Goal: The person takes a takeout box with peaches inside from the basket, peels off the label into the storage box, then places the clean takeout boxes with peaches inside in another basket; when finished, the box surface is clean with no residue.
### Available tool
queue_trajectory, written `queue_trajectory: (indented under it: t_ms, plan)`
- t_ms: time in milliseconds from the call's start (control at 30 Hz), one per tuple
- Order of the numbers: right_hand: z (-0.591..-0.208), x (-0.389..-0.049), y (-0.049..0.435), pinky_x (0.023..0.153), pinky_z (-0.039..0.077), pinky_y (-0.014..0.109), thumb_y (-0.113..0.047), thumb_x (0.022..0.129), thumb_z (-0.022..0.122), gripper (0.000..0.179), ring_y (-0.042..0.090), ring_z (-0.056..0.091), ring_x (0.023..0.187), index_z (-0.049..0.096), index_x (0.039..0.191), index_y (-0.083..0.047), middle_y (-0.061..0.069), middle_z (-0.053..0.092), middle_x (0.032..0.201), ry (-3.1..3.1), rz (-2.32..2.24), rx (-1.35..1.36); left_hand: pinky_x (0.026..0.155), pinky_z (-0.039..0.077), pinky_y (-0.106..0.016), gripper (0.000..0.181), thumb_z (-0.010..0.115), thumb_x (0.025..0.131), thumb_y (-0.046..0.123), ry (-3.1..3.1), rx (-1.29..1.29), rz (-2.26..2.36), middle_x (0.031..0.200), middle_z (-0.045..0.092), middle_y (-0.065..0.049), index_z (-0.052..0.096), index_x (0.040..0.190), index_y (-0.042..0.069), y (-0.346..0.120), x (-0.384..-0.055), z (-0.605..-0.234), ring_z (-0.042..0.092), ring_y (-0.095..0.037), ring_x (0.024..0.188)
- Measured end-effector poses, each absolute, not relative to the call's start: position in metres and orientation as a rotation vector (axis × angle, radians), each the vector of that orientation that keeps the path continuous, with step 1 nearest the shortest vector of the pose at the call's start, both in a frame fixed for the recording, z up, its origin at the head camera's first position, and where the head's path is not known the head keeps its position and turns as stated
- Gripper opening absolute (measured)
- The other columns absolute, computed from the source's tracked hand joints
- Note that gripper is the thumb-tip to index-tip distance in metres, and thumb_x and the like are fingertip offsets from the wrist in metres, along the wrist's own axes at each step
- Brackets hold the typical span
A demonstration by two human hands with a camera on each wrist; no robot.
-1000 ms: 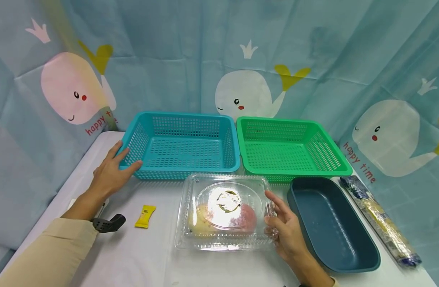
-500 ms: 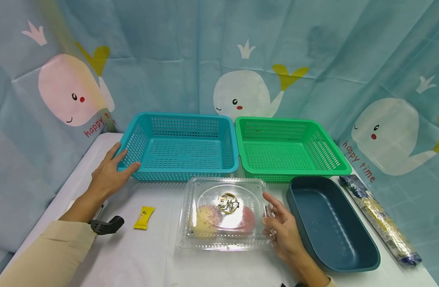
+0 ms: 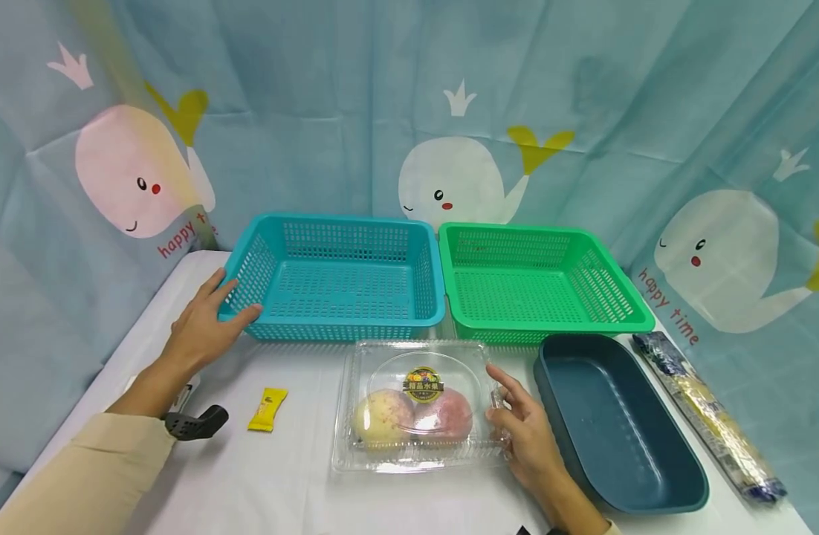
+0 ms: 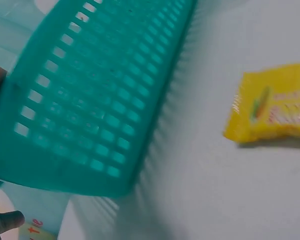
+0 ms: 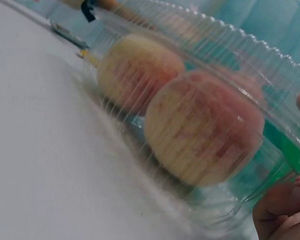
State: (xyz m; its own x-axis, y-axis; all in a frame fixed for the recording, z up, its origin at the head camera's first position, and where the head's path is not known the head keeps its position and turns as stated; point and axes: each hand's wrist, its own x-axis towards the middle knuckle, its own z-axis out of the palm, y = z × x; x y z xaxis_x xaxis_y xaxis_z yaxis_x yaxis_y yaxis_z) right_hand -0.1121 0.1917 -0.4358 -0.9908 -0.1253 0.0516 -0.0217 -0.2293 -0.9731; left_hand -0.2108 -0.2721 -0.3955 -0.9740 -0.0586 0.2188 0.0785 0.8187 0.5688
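Peaches (two) sit inside a clear box the right fingers grip.

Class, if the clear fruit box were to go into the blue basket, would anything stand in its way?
No loose thing visible does. The clear fruit box, gripped by the right hand, is just in front of the blue basket; only the basket's own front wall rises between, so lifting over it seems needed.
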Motion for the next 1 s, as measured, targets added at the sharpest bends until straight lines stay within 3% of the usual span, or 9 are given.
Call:
queue_trajectory:
  t_ms: [300,500,800,900,1000]
  plan:
    - [-0.438,-0.11,0.191,0.037,0.028,0.016,0.011,0.084,0.053,0.064,0.003,0.041,0.052,0.04,0.145,-0.003,0.024,0.026,0.121,1.984,-2.369,-0.252,0.098,0.011,-0.074,0.067,0.055,0.096,0.036,-2.562,-0.073,-0.953,0.159,0.014,-0.014,0.031,0.151,0.009,-0.258,-0.192,-0.362,0.01,-0.04,0.142]
    - [-0.439,-0.111,0.192,0.042,0.03,0.015,0.012,0.084,0.053,0.062,0.004,0.041,0.056,0.041,0.143,0.0,0.023,0.025,0.118,2.044,-2.357,-0.286,0.097,0.019,-0.073,0.067,0.062,0.09,0.026,-2.399,-0.233,-1.004,0.157,0.022,-0.011,0.036,0.15,0.012,-0.233,-0.169,-0.343,0.017,-0.035,0.142]
    - [-0.439,-0.111,0.192,0.047,0.036,0.016,0.014,0.083,0.052,0.06,0.005,0.044,0.06,0.04,0.142,0.004,0.019,0.026,0.108,2.088,-2.355,-0.341,0.098,0.025,-0.07,0.069,0.065,0.084,0.015,-2.268,-0.454,-1.108,0.154,0.027,-0.012,0.039,0.149,0.013,-0.206,-0.143,-0.338,0.025,-0.038,0.138]
    - [-0.439,-0.112,0.192,0.047,0.037,0.017,0.014,0.083,0.052,0.06,0.006,0.045,0.061,0.041,0.141,0.004,0.019,0.027,0.108,2.097,-2.349,-0.342,0.104,0.032,-0.048,0.073,0.066,0.081,0.009,-2.247,-0.48,-1.124,0.154,0.029,-0.01,0.039,0.148,0.013,-0.2,-0.136,-0.34,0.028,-0.035,0.137]
    - [-0.439,-0.112,0.192,0.048,0.038,0.017,0.013,0.083,0.052,0.06,0.007,0.045,0.062,0.042,0.141,0.003,0.018,0.027,0.107,2.105,-2.337,-0.34,0.099,0.032,-0.024,0.074,0.066,0.078,0.005,-2.214,-0.522,-1.136,0.153,0.031,-0.009,0.041,0.147,0.011,-0.194,-0.129,-0.343,0.031,-0.033,0.135]
